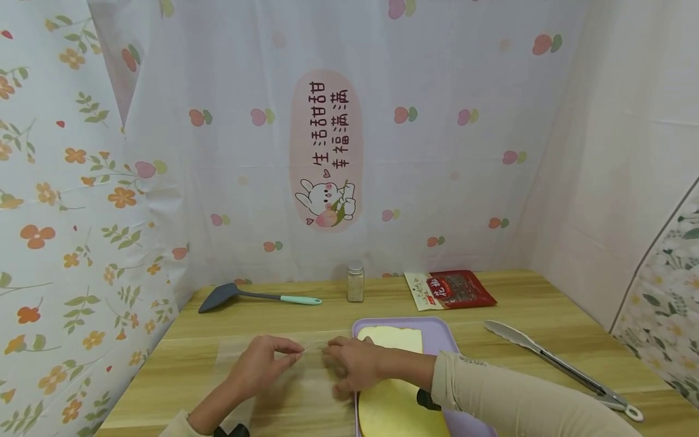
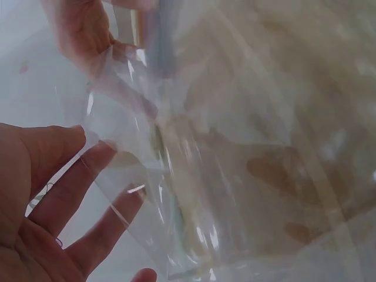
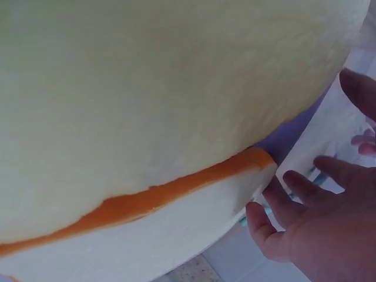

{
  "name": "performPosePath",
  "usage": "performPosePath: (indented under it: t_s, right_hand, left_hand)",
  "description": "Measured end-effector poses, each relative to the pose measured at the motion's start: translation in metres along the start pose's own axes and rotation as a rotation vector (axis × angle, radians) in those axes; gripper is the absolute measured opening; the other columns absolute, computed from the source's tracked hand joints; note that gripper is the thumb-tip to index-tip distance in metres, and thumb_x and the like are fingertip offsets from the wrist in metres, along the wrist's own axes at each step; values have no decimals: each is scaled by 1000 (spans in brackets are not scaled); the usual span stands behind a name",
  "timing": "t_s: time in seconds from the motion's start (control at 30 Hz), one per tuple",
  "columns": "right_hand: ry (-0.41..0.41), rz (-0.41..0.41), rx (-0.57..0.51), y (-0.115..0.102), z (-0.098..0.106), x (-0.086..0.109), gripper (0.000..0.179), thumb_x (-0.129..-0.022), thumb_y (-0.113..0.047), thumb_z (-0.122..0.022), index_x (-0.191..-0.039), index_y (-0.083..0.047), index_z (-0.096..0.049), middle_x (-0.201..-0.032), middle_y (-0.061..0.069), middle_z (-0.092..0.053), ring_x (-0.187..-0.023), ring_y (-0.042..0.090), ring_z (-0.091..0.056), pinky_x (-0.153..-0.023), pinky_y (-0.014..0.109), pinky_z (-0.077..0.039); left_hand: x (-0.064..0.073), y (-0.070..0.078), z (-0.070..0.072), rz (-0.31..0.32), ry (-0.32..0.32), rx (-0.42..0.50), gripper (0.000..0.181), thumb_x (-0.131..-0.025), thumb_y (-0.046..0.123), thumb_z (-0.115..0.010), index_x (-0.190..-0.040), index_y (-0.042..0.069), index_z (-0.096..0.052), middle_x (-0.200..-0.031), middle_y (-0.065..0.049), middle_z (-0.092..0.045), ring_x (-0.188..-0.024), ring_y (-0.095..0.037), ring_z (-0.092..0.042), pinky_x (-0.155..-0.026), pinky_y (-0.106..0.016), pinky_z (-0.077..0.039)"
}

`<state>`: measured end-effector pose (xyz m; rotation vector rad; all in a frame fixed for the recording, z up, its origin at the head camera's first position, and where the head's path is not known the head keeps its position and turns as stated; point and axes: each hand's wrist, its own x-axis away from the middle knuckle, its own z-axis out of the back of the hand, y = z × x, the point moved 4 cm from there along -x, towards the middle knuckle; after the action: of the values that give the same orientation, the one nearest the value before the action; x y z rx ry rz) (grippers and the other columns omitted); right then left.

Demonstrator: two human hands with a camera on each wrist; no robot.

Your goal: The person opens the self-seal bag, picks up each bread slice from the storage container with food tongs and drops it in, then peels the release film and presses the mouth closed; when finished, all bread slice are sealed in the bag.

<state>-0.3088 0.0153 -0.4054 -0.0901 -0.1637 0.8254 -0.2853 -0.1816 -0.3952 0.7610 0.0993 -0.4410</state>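
Note:
In front of me a sheet of clear plastic film [image 1: 297, 394] is held over the table. My left hand [image 1: 255, 366] pinches its edge between thumb and index finger; the left wrist view has the film [image 2: 235, 176] spread wide, with other fingers showing through it. My right hand [image 1: 355, 363], blurred, reaches across toward the film's far edge, its fingers spread and loosely bent in the right wrist view. Beneath that forearm lies a lilac tray [image 1: 445, 340] bearing pale yellow slabs [image 1: 401, 413] with an orange edge [image 3: 147, 194], partly hidden by the arm.
A dark spatula [image 1: 222, 296] with a mint handle lies at the back left. Behind the film stands a small lidded glass jar [image 1: 355, 282]. A red and white packet [image 1: 453, 290] lies at the back right, and metal tongs [image 1: 562, 367] rest right of the tray.

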Motion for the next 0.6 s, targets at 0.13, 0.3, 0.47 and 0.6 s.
performPosePath:
  t_s: [0.13,0.3,0.47,0.6]
  right_hand:
    - [23,-21,31,0,-2,-1,77,-85,-52,-74,-147,-17,-46,-146,2,-47,-129,17,-50,-90,45,-47]
    - [-11,-44,8,-1,-6,1,86,-83,-58,-73,-149,-14,-42,-148,7,-43,-127,28,-47,-90,44,-42]
    - [-16,-44,-36,-2,-7,3,97,-82,-66,-69,-152,-9,-34,-152,11,-38,-131,36,-44,-92,50,-40]
    - [8,-32,-20,-2,-8,4,102,-79,-69,-69,-152,-7,-33,-152,12,-38,-133,34,-42,-92,49,-38]
  left_hand:
    - [0,1,-1,-17,15,-18,13,-92,15,-71,-101,10,-79,-101,-3,-76,-98,-26,-70,-79,-43,-57]
    - [-1,0,-3,-20,41,-32,12,-91,14,-73,-99,9,-80,-100,-3,-76,-99,-28,-71,-81,-47,-56]
    - [-3,1,-4,-16,51,-18,11,-90,9,-73,-98,7,-80,-101,-4,-76,-102,-31,-70,-85,-50,-54]
    - [-5,2,-4,-11,60,-6,9,-88,7,-73,-95,7,-80,-99,-3,-76,-103,-31,-69,-86,-50,-54]
